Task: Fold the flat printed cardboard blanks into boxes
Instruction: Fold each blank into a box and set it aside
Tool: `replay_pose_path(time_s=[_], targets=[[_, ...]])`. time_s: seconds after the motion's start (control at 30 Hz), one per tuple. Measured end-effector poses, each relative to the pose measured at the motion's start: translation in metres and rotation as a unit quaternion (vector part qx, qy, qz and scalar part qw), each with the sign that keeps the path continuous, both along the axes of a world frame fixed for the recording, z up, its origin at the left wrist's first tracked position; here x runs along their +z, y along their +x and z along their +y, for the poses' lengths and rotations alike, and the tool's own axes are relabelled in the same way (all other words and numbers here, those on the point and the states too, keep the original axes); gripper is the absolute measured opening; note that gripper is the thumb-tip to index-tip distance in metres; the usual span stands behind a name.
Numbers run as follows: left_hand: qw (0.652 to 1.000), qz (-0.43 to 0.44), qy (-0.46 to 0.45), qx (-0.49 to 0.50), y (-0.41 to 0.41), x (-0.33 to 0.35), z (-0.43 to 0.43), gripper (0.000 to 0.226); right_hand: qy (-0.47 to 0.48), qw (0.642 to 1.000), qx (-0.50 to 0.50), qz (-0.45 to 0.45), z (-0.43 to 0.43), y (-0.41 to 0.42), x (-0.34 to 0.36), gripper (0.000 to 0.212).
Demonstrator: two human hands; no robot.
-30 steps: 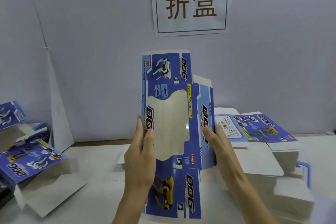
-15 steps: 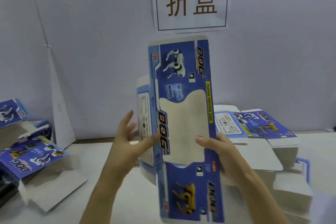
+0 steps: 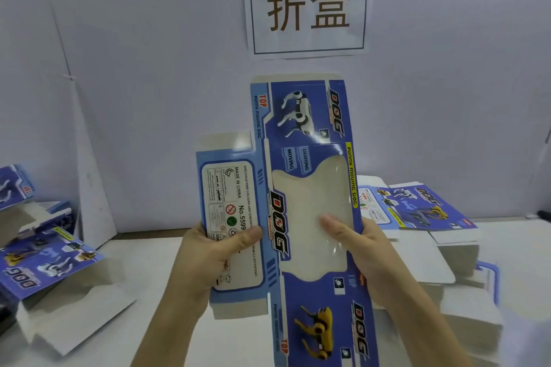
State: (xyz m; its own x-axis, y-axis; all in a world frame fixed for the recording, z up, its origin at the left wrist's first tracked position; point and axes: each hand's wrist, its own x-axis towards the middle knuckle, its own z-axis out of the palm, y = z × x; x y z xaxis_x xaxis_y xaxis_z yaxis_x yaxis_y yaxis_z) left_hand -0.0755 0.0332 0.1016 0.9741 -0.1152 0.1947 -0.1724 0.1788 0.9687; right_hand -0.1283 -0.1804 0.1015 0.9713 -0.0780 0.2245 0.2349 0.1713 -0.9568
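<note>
I hold a blue printed cardboard blank (image 3: 310, 134) upright in front of me, its long window panel facing me and a side panel with white label text spread out to the left. My left hand (image 3: 208, 256) grips that side panel, thumb pressed across the label. At the window panel's right edge my right hand (image 3: 363, 256) holds on, thumb lying on the clear window and fingers behind the card. A stack of flat blanks (image 3: 417, 208) lies on the table at the right.
More boxes of the same print (image 3: 44, 265) lie at the left on the white table (image 3: 155, 259). A white wall with a paper sign (image 3: 307, 6) stands close behind. A tall white card wedge (image 3: 89, 188) leans at the back left.
The blank has been swung open: the side panel now lies spread to the left, facing me. My left hand went from open fingers to gripping that panel; my right thumb moved onto the window.
</note>
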Motion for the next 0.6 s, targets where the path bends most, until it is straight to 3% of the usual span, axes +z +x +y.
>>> replay_pose_path(time_s=[0.17,0.3,0.43,0.6], targets=[[0.998,0.005,-0.032,-0.053,-0.0014,0.0024,0.0081,0.049,0.034,0.999,-0.001,-0.024,0.0001,0.0012,-0.0006,0.026],[1.0,-0.013,-0.018,-0.017,0.0005,0.0013,0.0069,0.041,0.048,0.999,-0.01,-0.006,0.0011,0.0049,-0.0043,0.045],[0.999,-0.003,-0.026,-0.023,0.0003,0.0026,0.0083,0.044,0.048,0.999,0.009,-0.014,0.0019,0.0021,-0.0018,0.026],[0.999,-0.015,-0.034,-0.014,0.0006,0.0019,0.0084,0.041,0.067,0.998,0.01,0.0,0.0012,0.0017,-0.002,0.033]])
